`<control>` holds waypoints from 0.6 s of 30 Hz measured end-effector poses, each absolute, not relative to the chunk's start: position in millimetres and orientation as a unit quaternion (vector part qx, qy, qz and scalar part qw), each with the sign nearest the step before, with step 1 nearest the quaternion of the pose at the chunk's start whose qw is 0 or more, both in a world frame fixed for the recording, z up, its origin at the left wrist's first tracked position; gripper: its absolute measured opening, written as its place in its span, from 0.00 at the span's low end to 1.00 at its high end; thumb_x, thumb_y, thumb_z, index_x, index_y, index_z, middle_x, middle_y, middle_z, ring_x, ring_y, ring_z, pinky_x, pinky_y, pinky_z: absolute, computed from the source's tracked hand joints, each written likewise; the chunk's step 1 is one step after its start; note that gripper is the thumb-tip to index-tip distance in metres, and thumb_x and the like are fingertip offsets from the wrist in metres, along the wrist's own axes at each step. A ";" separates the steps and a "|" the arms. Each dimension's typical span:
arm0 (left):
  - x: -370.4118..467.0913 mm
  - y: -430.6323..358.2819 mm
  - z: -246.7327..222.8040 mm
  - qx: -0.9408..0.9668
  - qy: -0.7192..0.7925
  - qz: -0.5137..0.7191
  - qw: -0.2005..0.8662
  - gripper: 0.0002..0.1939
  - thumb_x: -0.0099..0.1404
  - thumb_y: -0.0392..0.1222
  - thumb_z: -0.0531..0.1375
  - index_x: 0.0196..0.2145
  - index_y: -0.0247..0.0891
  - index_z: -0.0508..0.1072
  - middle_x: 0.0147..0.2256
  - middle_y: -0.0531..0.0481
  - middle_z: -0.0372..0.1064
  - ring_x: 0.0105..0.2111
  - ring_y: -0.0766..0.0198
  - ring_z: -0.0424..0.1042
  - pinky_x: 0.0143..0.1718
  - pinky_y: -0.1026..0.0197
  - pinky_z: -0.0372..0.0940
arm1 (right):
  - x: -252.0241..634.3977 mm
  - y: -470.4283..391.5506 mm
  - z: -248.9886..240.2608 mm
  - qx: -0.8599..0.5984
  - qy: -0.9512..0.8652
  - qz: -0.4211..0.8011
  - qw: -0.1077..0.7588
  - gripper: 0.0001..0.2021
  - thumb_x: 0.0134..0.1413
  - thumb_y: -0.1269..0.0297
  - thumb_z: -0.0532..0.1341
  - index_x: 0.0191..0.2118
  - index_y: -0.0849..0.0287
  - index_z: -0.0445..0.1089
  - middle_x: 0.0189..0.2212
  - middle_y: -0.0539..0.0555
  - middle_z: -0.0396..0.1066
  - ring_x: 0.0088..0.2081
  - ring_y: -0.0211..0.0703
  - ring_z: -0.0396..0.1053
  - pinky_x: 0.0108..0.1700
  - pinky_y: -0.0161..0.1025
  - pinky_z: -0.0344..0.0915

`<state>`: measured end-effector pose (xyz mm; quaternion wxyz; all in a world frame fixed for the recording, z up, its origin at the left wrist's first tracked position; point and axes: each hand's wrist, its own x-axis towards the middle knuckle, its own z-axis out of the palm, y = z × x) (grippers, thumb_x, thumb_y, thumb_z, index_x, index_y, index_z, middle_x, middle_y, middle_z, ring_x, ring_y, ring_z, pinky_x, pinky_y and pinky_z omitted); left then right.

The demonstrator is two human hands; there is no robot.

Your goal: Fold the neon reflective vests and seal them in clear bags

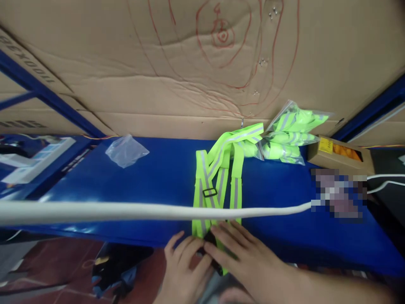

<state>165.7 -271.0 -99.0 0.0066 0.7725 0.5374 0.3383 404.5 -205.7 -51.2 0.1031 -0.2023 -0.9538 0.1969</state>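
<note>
A yellow-green reflective strap vest [221, 181] with grey stripes lies on the blue table, its straps running toward me. A black slide buckle [209, 193] sits on one of its straps. At the table's front edge my left hand [186, 264] has its fingers curled at the vest's near end, closed on a black part [217, 266] there. My right hand [242, 249] reaches in from the right, fingers bent over the same near end and close to the left fingertips. What the fingertips pinch is partly hidden.
A white cable [142, 211] crosses in front of the table [158, 177]. A clear plastic bag [126, 151] lies at left. Bagged yellow-green vests [284, 139] and an open cardboard box [341, 154] stand at back right. Behind is a cardboard panel [110, 55] with red drawn rings.
</note>
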 end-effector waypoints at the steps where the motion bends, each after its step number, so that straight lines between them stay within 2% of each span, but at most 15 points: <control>1: 168.8 -268.9 -99.6 0.770 0.535 0.349 0.007 0.21 0.59 0.38 0.64 0.49 0.59 0.75 0.48 0.46 0.73 0.48 0.44 0.76 0.52 0.35 0.72 | 408.8 -208.3 -59.3 -0.229 -0.946 0.208 0.091 0.41 0.64 0.54 0.63 0.75 0.57 0.45 0.73 0.63 0.46 0.74 0.59 0.44 0.72 0.56 0.51; 4: 173.8 -262.1 -100.1 0.741 0.561 0.364 0.069 0.31 0.60 0.42 0.66 0.61 0.56 0.66 0.60 0.41 0.63 0.58 0.41 0.71 0.50 0.40 0.77 | 423.6 -204.3 -71.0 -0.258 -0.937 0.226 0.064 0.36 0.64 0.72 0.60 0.74 0.57 0.48 0.73 0.62 0.46 0.74 0.55 0.44 0.73 0.54 0.51; 7: 176.3 -256.0 -95.6 0.769 0.531 0.328 0.133 0.35 0.64 0.44 0.65 0.66 0.56 0.59 0.60 0.42 0.66 0.56 0.46 0.74 0.50 0.46 0.79 | 439.7 -200.6 -66.0 -0.256 -0.934 0.244 0.054 0.39 0.60 0.77 0.59 0.74 0.56 0.47 0.73 0.61 0.47 0.74 0.53 0.41 0.74 0.56 0.46; 10: 179.8 -250.9 -82.7 0.827 0.473 0.282 0.111 0.31 0.65 0.46 0.65 0.64 0.55 0.63 0.58 0.44 0.71 0.56 0.47 0.74 0.54 0.44 0.76 | 454.7 -206.9 -56.2 -0.278 -0.928 0.242 0.054 0.44 0.59 0.68 0.66 0.75 0.53 0.43 0.73 0.61 0.48 0.74 0.58 0.44 0.73 0.63 0.44; 13: 183.1 -246.5 -67.8 0.858 0.430 0.243 0.140 0.30 0.65 0.53 0.66 0.63 0.52 0.66 0.57 0.43 0.72 0.55 0.48 0.74 0.54 0.45 0.75 | 465.2 -216.6 -51.1 -0.280 -0.927 0.239 0.070 0.50 0.55 0.50 0.71 0.75 0.48 0.44 0.72 0.61 0.51 0.71 0.64 0.51 0.70 0.66 0.50; 15: 185.3 -242.7 -63.4 0.841 0.439 0.260 0.181 0.25 0.69 0.52 0.62 0.62 0.50 0.67 0.57 0.43 0.71 0.56 0.50 0.73 0.54 0.48 0.75 | 466.8 -217.2 -51.0 -0.311 -0.911 0.250 0.105 0.44 0.58 0.44 0.66 0.74 0.49 0.48 0.70 0.61 0.57 0.69 0.63 0.57 0.67 0.62 0.58; 18: 191.4 -232.3 -68.5 0.756 0.525 0.324 0.218 0.17 0.72 0.44 0.58 0.57 0.48 0.70 0.55 0.43 0.71 0.53 0.54 0.75 0.53 0.51 0.74 | 458.1 -200.7 -53.6 -0.442 -0.844 0.250 0.170 0.27 0.71 0.51 0.53 0.70 0.55 0.59 0.64 0.62 0.66 0.64 0.59 0.65 0.64 0.58 0.63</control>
